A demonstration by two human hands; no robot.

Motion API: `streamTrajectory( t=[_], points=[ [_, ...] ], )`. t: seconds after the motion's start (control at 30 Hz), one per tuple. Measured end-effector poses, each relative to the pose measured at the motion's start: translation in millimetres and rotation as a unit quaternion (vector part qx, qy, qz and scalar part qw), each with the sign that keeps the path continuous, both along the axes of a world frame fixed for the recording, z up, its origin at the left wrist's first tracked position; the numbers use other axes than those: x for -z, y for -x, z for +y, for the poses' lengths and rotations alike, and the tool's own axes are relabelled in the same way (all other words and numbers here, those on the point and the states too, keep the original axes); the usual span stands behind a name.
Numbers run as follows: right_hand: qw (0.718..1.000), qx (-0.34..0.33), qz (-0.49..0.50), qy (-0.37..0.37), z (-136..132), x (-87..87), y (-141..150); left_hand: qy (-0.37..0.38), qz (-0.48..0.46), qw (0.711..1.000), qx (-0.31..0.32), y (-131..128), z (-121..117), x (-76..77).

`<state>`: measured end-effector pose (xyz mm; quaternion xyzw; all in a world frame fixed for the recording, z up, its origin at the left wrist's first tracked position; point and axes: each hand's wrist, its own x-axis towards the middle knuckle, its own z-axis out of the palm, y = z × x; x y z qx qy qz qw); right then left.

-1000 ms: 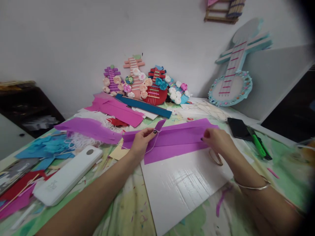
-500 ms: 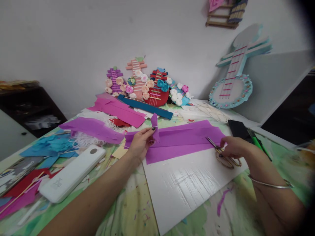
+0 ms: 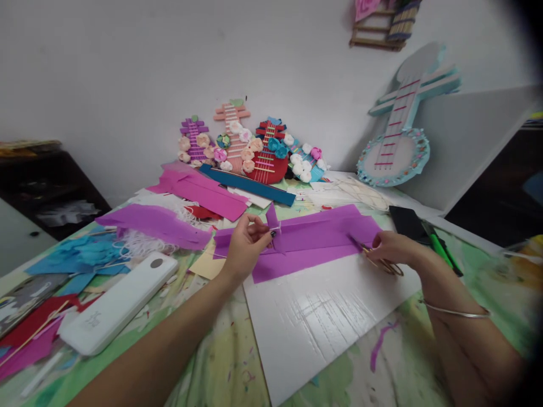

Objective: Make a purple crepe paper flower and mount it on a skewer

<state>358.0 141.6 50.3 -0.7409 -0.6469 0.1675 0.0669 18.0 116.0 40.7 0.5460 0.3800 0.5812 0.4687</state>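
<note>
One small purple piece (image 3: 272,213), bound near its middle with white string, stood up from the pinched thumb and fingers of the left hand (image 3: 249,240). It was held above the left part of a long purple sheet (image 3: 318,232). The right hand (image 3: 392,249) gripped a pair of scissors (image 3: 367,252) near the gold handles, the blades pointing toward the left hand and lying over the right part of the sheet. How far the blades were parted could not be told. A thin metal bangle (image 3: 458,312) circled the right wrist.

The sheet lay across the far part of a shiny white board (image 3: 314,311), which rested on the green and yellow patterned tabletop (image 3: 218,339). Near the board's right edge was a curled purple scrap (image 3: 377,347); beyond the right hand were a flat black object (image 3: 404,225) and a green-handled tool (image 3: 441,250).

To the left lay a white oblong device (image 3: 121,302), blue paper pieces (image 3: 80,251), tangled white yarn (image 3: 142,244) and another purple sheet (image 3: 155,222). Farther back, a pink sheet (image 3: 207,192) lay beside a dark blue strip (image 3: 252,185).

Behind these, four flower-trimmed instrument models (image 3: 271,164) stood along the wall (image 3: 127,68), with a larger pale blue one (image 3: 392,152) leaning at the right.
</note>
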Motion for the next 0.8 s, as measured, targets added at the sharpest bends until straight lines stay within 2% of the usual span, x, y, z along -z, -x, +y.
streamTrajectory(
  t=[0.07, 0.1, 0.13, 0.2, 0.27, 0.33, 0.4, 0.47, 0.57, 0.8],
  points=[
    [0.990, 0.028, 0.136, 0.028, -4, -7.8, 0, -0.009, 0.022, 1.000, 0.005, 0, -2, 0.1],
    [0.976, 0.032, 0.216, 0.028, -6, -12.3, 2, -0.016, 0.038, 0.999, 0.009, 0, -3, 0.1],
    [0.958, 0.018, 0.285, 0.017, -8, -16.5, 6, -0.025, 0.056, 0.998, 0.015, 0, -3, 0.0],
    [0.920, 0.034, 0.392, -0.005, -11, -21.6, 19, -0.047, 0.093, 0.994, 0.027, -2, -5, -0.3],
    [0.871, 0.034, 0.490, -0.022, -12, -20.2, 38, -0.058, 0.124, 0.990, 0.041, -4, -8, -0.6],
    [0.831, -0.018, 0.555, -0.028, -15, -13.5, 63, -0.052, 0.137, 0.987, 0.064, -7, -11, 0.1],
    [0.796, -0.043, 0.603, -0.026, -19, -4.8, 89, -0.043, 0.136, 0.985, 0.094, -11, -14, 2.2],
    [0.776, -0.057, 0.628, -0.002, -27, 3.0, 112, -0.041, 0.135, 0.983, 0.119, -14, -16, 5.4],
    [0.749, -0.067, 0.658, -0.041, -39, 10.3, 135, -0.055, 0.160, 0.976, 0.137, -17, -19, 9.5],
    [0.744, -0.054, 0.663, -0.065, -49, 13.1, 145, -0.120, 0.268, 0.948, 0.122, -18, -21, 8.7]
  ],
)
